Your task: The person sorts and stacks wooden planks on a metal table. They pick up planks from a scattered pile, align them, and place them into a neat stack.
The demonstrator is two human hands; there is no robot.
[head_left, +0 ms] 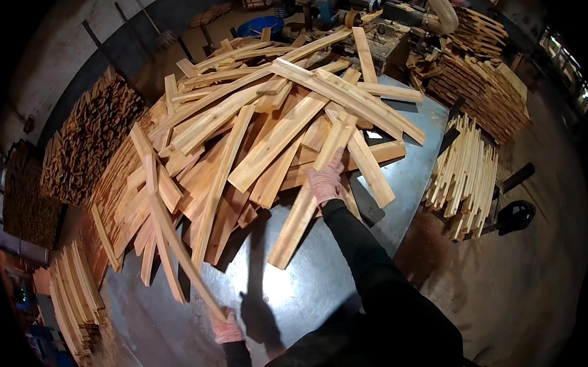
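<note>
A big heap of loose wooden boards (262, 152) lies crisscrossed over a shiny metal table (398, 208). Low at the front, my left hand (227, 327), in a pinkish knit glove, is closed around the near end of a long narrow wooden strip (187, 254). That strip slants away to the far left, over other pieces. My right hand (325, 179), gloved alike, grips a wooden board (295, 231) on the heap's right side, around its middle. The board's near end points toward me over bare metal. Part of my right fingers is hidden behind the hand.
Beyond the heap stands a blue machine (325, 4) near a blue tub (260, 26). Stacked wood (89, 142) rises at left, with pale strips (76, 298) below it. More pale strips (463, 174) and a wood stack (485, 90) stand right of the table.
</note>
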